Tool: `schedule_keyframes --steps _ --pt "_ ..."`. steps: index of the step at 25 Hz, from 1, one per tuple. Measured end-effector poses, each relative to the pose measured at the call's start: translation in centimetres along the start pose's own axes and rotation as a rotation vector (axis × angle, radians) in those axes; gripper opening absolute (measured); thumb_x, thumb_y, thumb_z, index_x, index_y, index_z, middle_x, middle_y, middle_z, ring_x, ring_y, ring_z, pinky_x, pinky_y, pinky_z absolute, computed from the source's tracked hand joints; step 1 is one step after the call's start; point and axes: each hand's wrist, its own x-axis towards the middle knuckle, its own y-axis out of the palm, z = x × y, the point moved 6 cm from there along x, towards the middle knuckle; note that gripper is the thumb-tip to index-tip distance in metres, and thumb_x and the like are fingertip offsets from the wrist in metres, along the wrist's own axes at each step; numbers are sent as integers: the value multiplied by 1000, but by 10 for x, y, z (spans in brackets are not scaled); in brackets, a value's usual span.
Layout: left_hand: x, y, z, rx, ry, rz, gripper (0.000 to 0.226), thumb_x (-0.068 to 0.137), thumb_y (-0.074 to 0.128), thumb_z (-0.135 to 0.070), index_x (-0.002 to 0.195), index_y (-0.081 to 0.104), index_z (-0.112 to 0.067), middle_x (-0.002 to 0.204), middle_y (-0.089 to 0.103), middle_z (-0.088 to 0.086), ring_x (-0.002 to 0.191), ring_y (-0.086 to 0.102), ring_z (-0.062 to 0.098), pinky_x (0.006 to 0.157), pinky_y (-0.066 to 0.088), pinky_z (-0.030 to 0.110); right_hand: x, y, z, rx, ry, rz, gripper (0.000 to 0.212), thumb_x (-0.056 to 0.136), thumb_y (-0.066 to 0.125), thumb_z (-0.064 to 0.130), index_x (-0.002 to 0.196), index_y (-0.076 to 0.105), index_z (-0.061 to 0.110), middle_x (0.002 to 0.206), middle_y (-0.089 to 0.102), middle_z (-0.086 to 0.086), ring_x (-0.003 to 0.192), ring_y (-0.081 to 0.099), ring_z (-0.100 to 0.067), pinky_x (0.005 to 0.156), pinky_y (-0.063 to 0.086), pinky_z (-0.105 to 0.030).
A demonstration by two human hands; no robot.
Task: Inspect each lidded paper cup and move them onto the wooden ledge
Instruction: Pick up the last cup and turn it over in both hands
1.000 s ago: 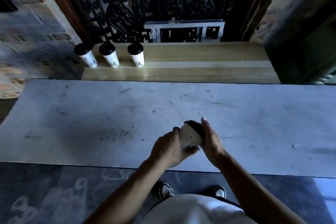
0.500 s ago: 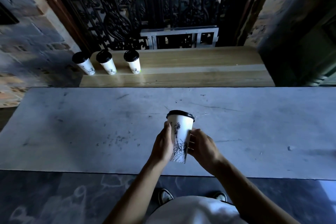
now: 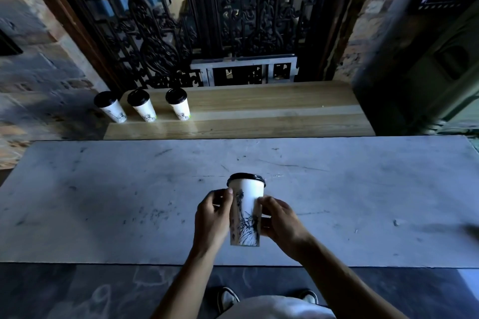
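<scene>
A white paper cup (image 3: 246, 204) with a black lid and a dark line drawing is upright above the near part of the grey stone counter (image 3: 103, 202). My left hand (image 3: 213, 217) grips its left side and my right hand (image 3: 281, 223) grips its right side. Three more lidded cups stand in a row at the left end of the wooden ledge (image 3: 259, 111): one at the far left corner (image 3: 111, 107), one in the middle (image 3: 143, 107) and one on the right (image 3: 178, 106).
A black ornate iron grille (image 3: 181, 26) rises behind the ledge, with a small metal frame (image 3: 243, 70) at its foot. Brick walls flank both sides. My shoes (image 3: 228, 298) show on the dark floor below the counter's near edge.
The cup was tilted on its side between my hands a second ago; it is upright now and held a little higher. The three cups on the ledge have not moved.
</scene>
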Motion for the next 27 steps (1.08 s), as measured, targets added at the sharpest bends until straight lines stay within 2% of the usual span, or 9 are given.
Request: schedule_keyframes --steps 2,5,8,11,13,17,20,24,27 --pt "-1 -4 -1 -48 65 -32 7 95 66 -33 94 70 -29 92 76 -8 86 71 13 72 56 29 0 -1 4 -24 1 8 38 107 41 22 112 66 -6 103 75 -25 87 74 -32 88 60 -51" --pt "-1 -9 -1 -83 134 -42 16 94 70 -24 109 75 -21 100 77 -5 86 73 12 70 63 31 1 -1 7 -34 -13 45 39 108 41 21 115 64 -9 109 74 -29 89 74 -35 93 58 -59" --pt "-3 -10 -2 -74 161 -24 24 92 72 -22 116 75 -19 109 76 -7 88 71 -1 70 55 10 2 -1 13 -24 -41 39 31 107 44 18 110 66 -4 101 73 -21 87 73 -35 94 55 -61" --pt "-7 -12 -1 -98 139 -10 26 92 72 -23 118 75 -21 109 76 -9 88 69 -7 70 50 4 2 -1 19 -25 -53 44 32 106 41 13 108 73 8 98 77 -16 87 74 -31 93 57 -56" --pt "-7 -15 0 -141 122 -23 24 92 72 -18 115 75 -22 108 77 -7 85 70 -8 70 52 7 2 0 21 -33 -55 55 38 106 38 11 115 74 15 99 79 -14 86 76 -30 90 59 -51" --pt "-5 -18 6 -173 119 -37 26 92 72 -16 102 71 -40 105 79 -3 91 76 16 77 62 29 1 6 26 -110 -111 107 47 100 38 1 124 72 22 111 76 -24 91 75 -28 85 62 -40" --pt "-3 -19 11 -172 102 -59 25 91 72 -16 99 72 -40 101 79 -5 92 76 21 81 63 40 2 7 25 -123 -128 117 49 99 37 -2 125 71 23 115 74 -26 92 74 -27 81 63 -37" --pt "-2 -18 13 -164 102 -65 21 91 72 -16 102 75 -33 100 79 -5 90 76 20 80 63 42 6 1 21 -101 -122 89 43 100 42 -1 130 67 17 114 74 -27 91 75 -28 74 61 -33" --pt "-3 -19 9 -110 140 -91 24 91 69 -10 108 76 -25 104 77 -3 87 75 13 76 61 28 8 -1 20 -98 -127 65 32 102 50 5 129 65 12 112 75 -23 90 75 -25 73 61 -32"
